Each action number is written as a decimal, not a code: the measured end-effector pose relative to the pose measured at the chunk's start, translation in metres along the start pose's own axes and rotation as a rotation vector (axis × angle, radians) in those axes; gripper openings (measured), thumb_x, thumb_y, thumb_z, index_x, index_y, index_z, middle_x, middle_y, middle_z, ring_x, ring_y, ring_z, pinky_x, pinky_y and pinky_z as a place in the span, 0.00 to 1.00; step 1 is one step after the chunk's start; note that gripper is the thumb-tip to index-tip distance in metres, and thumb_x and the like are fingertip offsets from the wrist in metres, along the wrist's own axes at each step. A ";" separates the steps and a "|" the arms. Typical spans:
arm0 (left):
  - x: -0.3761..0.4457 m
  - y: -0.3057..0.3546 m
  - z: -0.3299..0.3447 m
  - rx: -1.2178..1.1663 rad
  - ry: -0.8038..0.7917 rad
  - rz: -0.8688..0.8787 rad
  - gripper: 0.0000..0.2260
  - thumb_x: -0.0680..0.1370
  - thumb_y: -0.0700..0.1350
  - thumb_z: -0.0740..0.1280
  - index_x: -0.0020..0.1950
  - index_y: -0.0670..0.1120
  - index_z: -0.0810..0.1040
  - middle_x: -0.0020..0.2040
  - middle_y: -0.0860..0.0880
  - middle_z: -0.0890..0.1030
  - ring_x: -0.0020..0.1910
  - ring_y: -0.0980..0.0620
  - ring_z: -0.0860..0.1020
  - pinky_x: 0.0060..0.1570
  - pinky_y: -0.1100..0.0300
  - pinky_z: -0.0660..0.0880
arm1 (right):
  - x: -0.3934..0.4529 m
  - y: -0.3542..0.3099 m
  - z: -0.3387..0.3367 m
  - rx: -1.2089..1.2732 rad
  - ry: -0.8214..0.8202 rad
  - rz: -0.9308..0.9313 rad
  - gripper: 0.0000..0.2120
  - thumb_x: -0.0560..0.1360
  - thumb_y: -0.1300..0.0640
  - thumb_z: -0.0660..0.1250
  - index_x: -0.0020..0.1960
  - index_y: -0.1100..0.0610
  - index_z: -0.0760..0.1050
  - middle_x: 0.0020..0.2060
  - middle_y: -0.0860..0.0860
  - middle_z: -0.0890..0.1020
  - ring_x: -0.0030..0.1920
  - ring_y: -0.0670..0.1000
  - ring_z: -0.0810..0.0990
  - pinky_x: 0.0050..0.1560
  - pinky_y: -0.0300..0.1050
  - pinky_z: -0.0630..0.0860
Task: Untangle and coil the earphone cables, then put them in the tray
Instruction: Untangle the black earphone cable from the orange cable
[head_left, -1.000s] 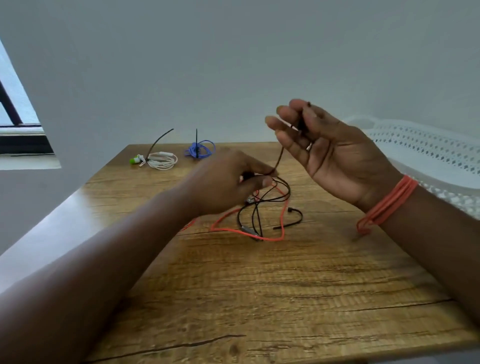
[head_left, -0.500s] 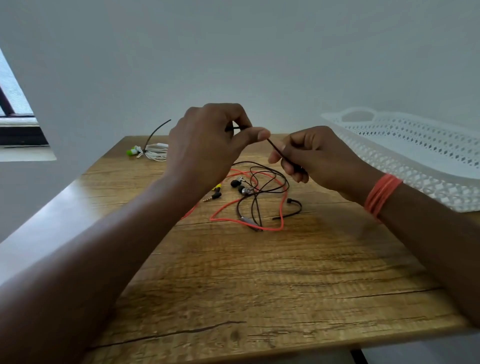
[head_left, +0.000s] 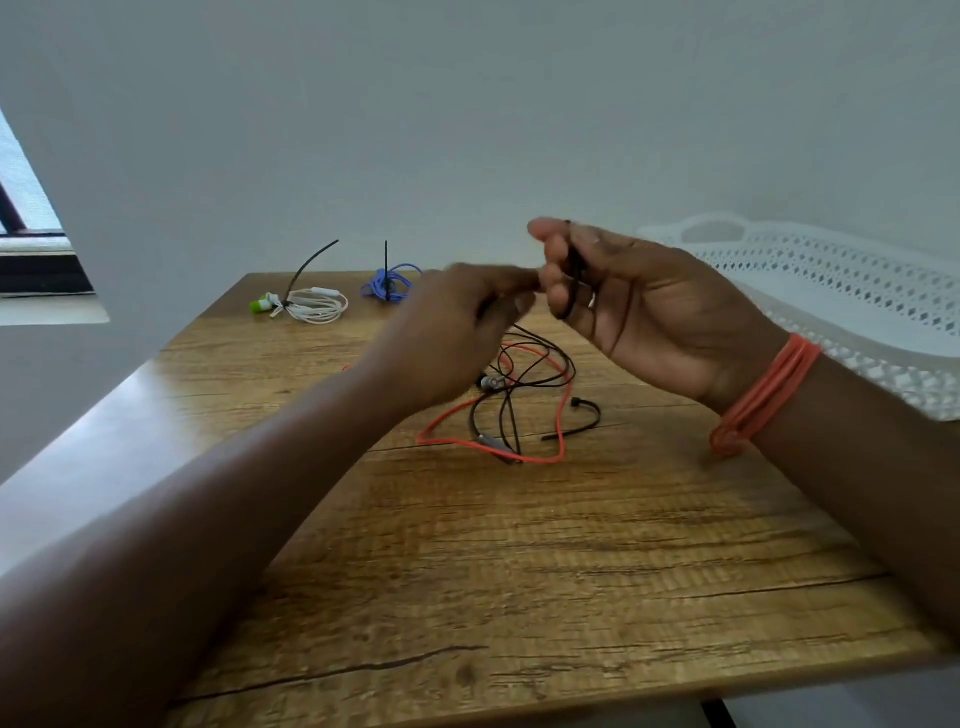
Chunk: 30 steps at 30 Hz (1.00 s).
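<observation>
Two bundles already sit tied near the upper left of the frame: a white earphone coil (head_left: 318, 306) and, just right of it, a blue earphone coil (head_left: 389, 283), each cinched with a black tie. The black earphone cable (head_left: 511, 395) and the red earphone cable (head_left: 519, 452) lie crossed over each other in the middle of the frame on the wooden table (head_left: 519, 571), and the white tray (head_left: 831, 291) waits at the right edge, holding none of them as far as we can see.

We have our right hand (head_left: 649, 312) raised with the palm toward us, its fingers curled and the black cable looped round them, so the grip is clamped on that cable. Our left hand (head_left: 467, 317) is blurred; its fingertips meet the right hand's, and we judge it is pinching the same strand to feed it.

To do this winding well, we should keep the loops even in size and laid side by side on the fingers, not stacked. We let the left hand slide along the strand with light tension so the black cable draws free of the red one without knotting. A loose black tie (head_left: 576, 421) lies just right of the tangle, ready for binding.
</observation>
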<state>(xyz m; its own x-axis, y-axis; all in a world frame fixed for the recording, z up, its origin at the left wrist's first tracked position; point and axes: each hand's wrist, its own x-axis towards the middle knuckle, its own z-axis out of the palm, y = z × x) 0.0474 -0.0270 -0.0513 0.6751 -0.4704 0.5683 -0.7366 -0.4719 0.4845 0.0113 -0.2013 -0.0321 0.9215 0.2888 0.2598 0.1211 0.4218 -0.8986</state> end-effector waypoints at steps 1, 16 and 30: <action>-0.002 0.002 0.004 -0.007 -0.088 0.049 0.10 0.82 0.43 0.61 0.47 0.58 0.76 0.28 0.52 0.72 0.28 0.57 0.70 0.29 0.71 0.61 | 0.001 -0.001 -0.002 0.031 0.056 -0.045 0.11 0.78 0.62 0.60 0.58 0.64 0.75 0.40 0.51 0.83 0.43 0.47 0.83 0.44 0.36 0.80; 0.003 0.005 -0.017 0.250 0.175 0.087 0.09 0.74 0.59 0.69 0.45 0.54 0.79 0.31 0.54 0.78 0.34 0.54 0.76 0.33 0.58 0.69 | 0.002 0.014 -0.008 -1.014 0.305 0.001 0.11 0.81 0.59 0.62 0.50 0.63 0.80 0.31 0.52 0.80 0.30 0.45 0.78 0.35 0.38 0.75; -0.005 0.015 0.020 -0.460 -0.196 -0.008 0.06 0.84 0.41 0.56 0.59 0.41 0.68 0.27 0.53 0.67 0.22 0.60 0.63 0.24 0.67 0.63 | -0.003 -0.006 0.010 -0.056 0.103 -0.229 0.12 0.82 0.60 0.58 0.59 0.65 0.74 0.37 0.50 0.79 0.38 0.46 0.79 0.42 0.38 0.77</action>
<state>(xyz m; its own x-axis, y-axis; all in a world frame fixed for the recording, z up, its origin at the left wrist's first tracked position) 0.0338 -0.0462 -0.0600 0.6435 -0.6199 0.4490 -0.6426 -0.1188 0.7569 0.0039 -0.1965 -0.0237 0.9000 0.1009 0.4240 0.3486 0.4173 -0.8393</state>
